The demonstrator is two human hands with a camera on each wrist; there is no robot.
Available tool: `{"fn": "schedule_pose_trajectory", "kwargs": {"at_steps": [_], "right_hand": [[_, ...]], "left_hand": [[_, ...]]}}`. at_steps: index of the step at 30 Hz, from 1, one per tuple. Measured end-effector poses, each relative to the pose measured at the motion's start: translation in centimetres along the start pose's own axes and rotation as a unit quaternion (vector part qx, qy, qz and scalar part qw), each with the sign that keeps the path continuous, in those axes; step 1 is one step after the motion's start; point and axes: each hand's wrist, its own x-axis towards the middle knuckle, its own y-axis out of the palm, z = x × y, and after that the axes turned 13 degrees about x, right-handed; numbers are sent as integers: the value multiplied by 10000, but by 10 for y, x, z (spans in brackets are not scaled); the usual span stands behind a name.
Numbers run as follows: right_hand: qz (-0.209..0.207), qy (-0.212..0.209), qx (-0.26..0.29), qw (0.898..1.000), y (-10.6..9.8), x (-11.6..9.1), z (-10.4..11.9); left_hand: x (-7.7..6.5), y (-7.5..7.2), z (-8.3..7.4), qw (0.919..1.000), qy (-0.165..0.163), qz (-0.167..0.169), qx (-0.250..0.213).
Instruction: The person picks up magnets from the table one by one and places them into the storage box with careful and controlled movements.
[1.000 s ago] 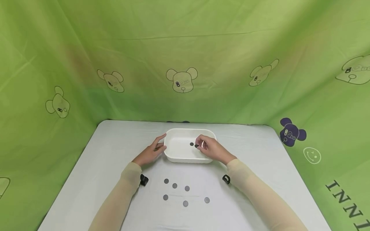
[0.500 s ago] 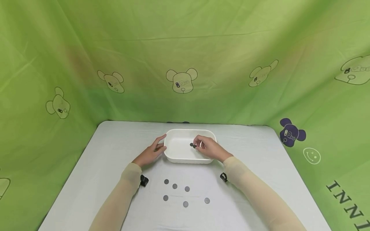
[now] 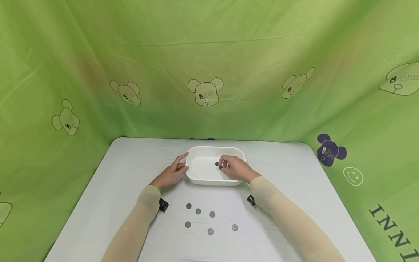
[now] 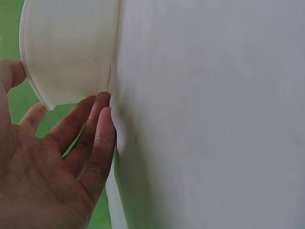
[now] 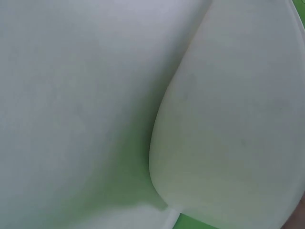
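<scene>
A white rectangular basin [image 3: 199,182] with rounded corners stands toward the back of the table. My left hand [image 3: 169,175] touches its left end; in the left wrist view its thumb and fingers [image 4: 71,124] lie fairly straight against the rim and outer wall. My right hand [image 3: 238,168] reaches over the basin's right side. Its thumb and index finger pinch a small dark round disc [image 3: 220,167] low inside the basin. Beside it lies another dark disc [image 3: 216,164] on the basin floor. In the right wrist view, the basin's outer wall [image 5: 228,119] hides nearly all of that hand.
Several flat grey discs [image 3: 212,214] lie scattered on the white tablecloth [image 3: 278,233] in front of the basin. Black wrist straps [image 3: 163,205] show beneath both sleeves. A green printed curtain [image 3: 206,120] encloses the back and sides of the table.
My right hand has moved slightly left and lower in the basin, bringing the pinched disc close to the one lying there. My left hand has stayed put.
</scene>
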Motion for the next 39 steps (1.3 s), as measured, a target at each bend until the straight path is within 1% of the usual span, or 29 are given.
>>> {"fn": "schedule_pose_trajectory", "kwargs": {"at_steps": [7, 15, 21, 31, 39], "right_hand": [[-135, 242, -361, 9990, 4, 1, 2], [-179, 441, -563, 9973, 5, 0, 2], [-155, 496, -636, 9966, 5, 1, 4], [-259, 506, -716, 9958, 7, 0, 4], [-226, 521, -765, 9955, 7, 1, 4]], "left_hand": [[-1, 0, -2, 10000, -15, 10, 4], [-2, -1, -6, 10000, -22, 17, 21], [-3, -1, -6, 9999, -68, 2, 83], [-3, -1, -5, 10000, -33, 23, 35], [-3, -1, -6, 10000, -23, 13, 9]]}}
